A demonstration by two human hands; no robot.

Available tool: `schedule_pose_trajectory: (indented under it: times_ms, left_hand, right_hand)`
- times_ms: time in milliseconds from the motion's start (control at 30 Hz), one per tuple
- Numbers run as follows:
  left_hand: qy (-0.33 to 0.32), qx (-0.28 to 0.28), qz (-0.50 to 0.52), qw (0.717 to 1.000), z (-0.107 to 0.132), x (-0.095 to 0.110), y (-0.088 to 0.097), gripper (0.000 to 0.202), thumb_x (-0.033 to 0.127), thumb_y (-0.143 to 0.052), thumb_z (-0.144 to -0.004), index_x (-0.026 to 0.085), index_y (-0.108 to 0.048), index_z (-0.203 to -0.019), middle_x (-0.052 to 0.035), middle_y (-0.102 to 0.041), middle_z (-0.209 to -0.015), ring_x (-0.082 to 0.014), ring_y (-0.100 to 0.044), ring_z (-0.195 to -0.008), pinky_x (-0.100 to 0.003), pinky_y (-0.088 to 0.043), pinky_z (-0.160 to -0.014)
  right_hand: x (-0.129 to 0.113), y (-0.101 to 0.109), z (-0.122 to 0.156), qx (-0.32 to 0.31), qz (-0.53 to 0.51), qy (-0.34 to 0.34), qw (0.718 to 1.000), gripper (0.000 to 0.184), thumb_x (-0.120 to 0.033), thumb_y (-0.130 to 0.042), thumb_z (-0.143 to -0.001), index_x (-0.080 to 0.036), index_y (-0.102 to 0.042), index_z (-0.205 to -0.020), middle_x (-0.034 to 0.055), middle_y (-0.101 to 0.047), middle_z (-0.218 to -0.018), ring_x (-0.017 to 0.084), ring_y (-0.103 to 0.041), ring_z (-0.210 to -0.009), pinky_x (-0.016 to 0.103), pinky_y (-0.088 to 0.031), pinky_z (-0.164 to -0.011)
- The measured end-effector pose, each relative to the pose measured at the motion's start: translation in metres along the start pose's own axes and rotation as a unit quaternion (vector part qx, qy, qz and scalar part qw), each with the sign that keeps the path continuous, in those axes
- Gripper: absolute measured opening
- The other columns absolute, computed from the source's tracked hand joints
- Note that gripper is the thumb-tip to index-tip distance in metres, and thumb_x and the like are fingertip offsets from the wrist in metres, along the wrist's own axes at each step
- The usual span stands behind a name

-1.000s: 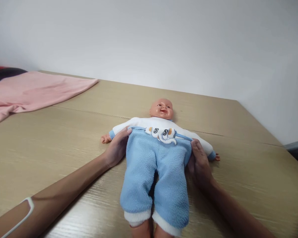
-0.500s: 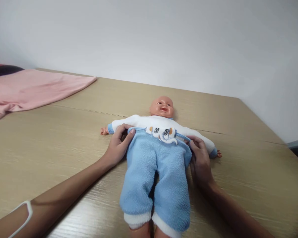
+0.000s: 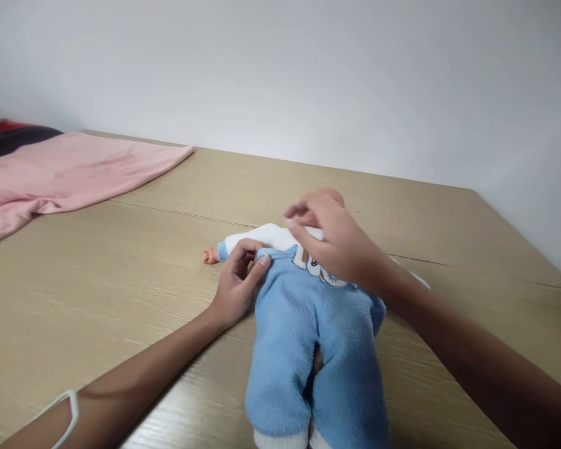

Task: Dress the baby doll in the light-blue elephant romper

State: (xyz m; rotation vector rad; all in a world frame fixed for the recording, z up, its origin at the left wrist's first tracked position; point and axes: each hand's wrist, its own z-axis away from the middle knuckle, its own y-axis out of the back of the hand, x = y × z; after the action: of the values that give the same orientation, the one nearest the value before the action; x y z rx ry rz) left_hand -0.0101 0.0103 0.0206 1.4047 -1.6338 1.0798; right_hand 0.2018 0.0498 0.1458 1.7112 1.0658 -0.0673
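Note:
A baby doll lies on its back, dressed in a white top [image 3: 272,234] with blue cuffs and fleecy blue trousers [image 3: 285,337] with white hems. An embroidered animal face sits at the waist, partly covered. At the left side of the waistband, my left hand [image 3: 238,277] pinches the blue fabric between thumb and fingers. My right hand [image 3: 331,234] is raised over the doll's chest, fingers apart and slightly blurred, holding nothing I can see. It hides most of the doll's head [image 3: 331,194]. One small doll hand [image 3: 210,255] shows at the left.
The doll rests on a light wooden table [image 3: 168,299] with a thin seam across it. A pink cloth [image 3: 84,168] lies at the back left, with dark and red fabric behind it. A pale wall [image 3: 280,75] stands beyond the table.
My right hand has let go of the trousers' right side and moved up and left over the doll's chest. My left hand still grips the waistband. The whole view has shifted slightly.

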Motion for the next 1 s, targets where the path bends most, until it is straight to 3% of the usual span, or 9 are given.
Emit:
schedule_pose_trajectory:
  times_ms: [133, 200, 267, 333, 433, 567, 667, 900, 1000]
  left_hand:
    - [-0.028, 0.025, -0.039, 0.999, 0.008, -0.002, 0.002, 0.015, 0.040, -0.078, -0.110, 0.027, -0.072, -0.110, -0.0007, -0.067, -0.102, -0.0173, -0.061, -0.095, -0.030, -0.050, -0.089]
    - [-0.020, 0.041, -0.062, 0.997, 0.012, -0.002, 0.002, 0.016, 0.042, -0.077, -0.111, 0.027, -0.072, -0.113, -0.0017, -0.069, -0.101, -0.0185, -0.063, -0.093, -0.032, -0.051, -0.086]
    - [-0.007, 0.039, -0.072, 0.997, 0.015, -0.001, 0.001, 0.016, 0.043, -0.075, -0.111, 0.027, -0.072, -0.115, -0.0025, -0.071, -0.100, -0.0198, -0.065, -0.092, -0.034, -0.052, -0.085]
    - [-0.003, 0.028, -0.067, 0.997, 0.017, 0.001, 0.000, 0.014, 0.041, -0.074, -0.112, 0.027, -0.072, -0.114, -0.0026, -0.072, -0.098, -0.0202, -0.067, -0.091, -0.035, -0.052, -0.084]
    - [-0.035, 0.010, -0.054, 0.998, 0.017, 0.003, 0.000, 0.008, 0.036, -0.072, -0.113, 0.028, -0.072, -0.112, -0.0029, -0.072, -0.097, -0.0204, -0.067, -0.090, -0.035, -0.053, -0.083]
    - [-0.117, -0.049, -0.094, 0.987, 0.018, 0.004, 0.006, 0.007, 0.024, -0.071, -0.111, 0.029, -0.071, -0.117, -0.0036, -0.070, -0.098, -0.0212, -0.066, -0.092, -0.036, -0.054, -0.083]
    - [-0.195, -0.071, -0.162, 0.965, 0.021, 0.002, 0.012, 0.017, 0.021, -0.071, -0.110, 0.030, -0.071, -0.125, -0.0059, -0.067, -0.109, -0.0228, -0.067, -0.099, -0.038, -0.057, -0.088]
    - [-0.318, 0.010, -0.252, 0.914, 0.028, -0.001, 0.019, 0.013, 0.024, -0.069, -0.109, 0.031, -0.074, -0.118, -0.0075, -0.051, -0.124, -0.0238, -0.063, -0.112, -0.041, -0.058, -0.093]
    - [-0.304, 0.014, -0.191, 0.933, 0.028, -0.003, 0.014, 0.008, 0.030, -0.066, -0.111, 0.033, -0.071, -0.117, -0.0075, -0.055, -0.124, -0.0256, -0.065, -0.113, -0.044, -0.058, -0.096]
  right_hand:
    - [0.006, -0.042, -0.081, -0.242, 0.037, 0.051, 0.968, 0.039, -0.021, -0.075, -0.103, -0.021, -0.068, -0.141, 0.0136, -0.075, -0.150, 0.030, -0.065, -0.144, 0.044, -0.052, -0.117]
    - [0.013, -0.064, -0.102, -0.381, 0.075, 0.094, 0.917, 0.053, -0.013, -0.083, -0.093, -0.022, -0.070, -0.144, 0.0122, -0.078, -0.146, 0.030, -0.071, -0.134, 0.039, -0.055, -0.106]
    - [0.016, -0.080, -0.109, -0.429, 0.111, 0.120, 0.889, 0.051, -0.012, -0.085, -0.090, -0.022, -0.074, -0.139, 0.0106, -0.083, -0.134, 0.029, -0.077, -0.115, 0.036, -0.055, -0.087]
    - [0.015, -0.085, -0.106, -0.410, 0.147, 0.134, 0.890, 0.034, -0.011, -0.083, -0.090, -0.021, -0.079, -0.122, 0.0109, -0.085, -0.120, 0.028, -0.076, -0.098, 0.036, -0.048, -0.073]
    - [0.011, -0.077, -0.094, -0.337, 0.134, 0.153, 0.919, 0.010, -0.016, -0.080, -0.092, -0.019, -0.076, -0.101, 0.0121, -0.082, -0.109, 0.028, -0.072, -0.094, 0.037, -0.045, -0.073]
    - [0.012, -0.050, -0.076, -0.206, -0.008, 0.133, 0.969, 0.022, -0.018, -0.071, -0.095, -0.018, -0.072, -0.117, 0.0099, -0.078, -0.115, 0.027, -0.071, -0.103, 0.037, -0.050, -0.087]
    - [0.018, -0.034, -0.062, -0.136, -0.105, 0.111, 0.979, 0.033, -0.009, -0.063, -0.090, -0.019, -0.069, -0.120, 0.0094, -0.076, -0.118, 0.027, -0.071, -0.109, 0.038, -0.052, -0.096]
    - [0.028, -0.024, -0.031, -0.137, -0.152, 0.088, 0.975, 0.044, 0.000, -0.055, -0.087, -0.025, -0.069, -0.121, 0.0095, -0.076, -0.131, 0.029, -0.069, -0.129, 0.046, -0.050, -0.116]
    - [0.030, -0.025, -0.026, -0.151, -0.145, 0.108, 0.972, 0.041, -0.001, -0.059, -0.092, -0.026, -0.073, -0.120, 0.0086, -0.077, -0.132, 0.028, -0.069, -0.129, 0.047, -0.050, -0.117]
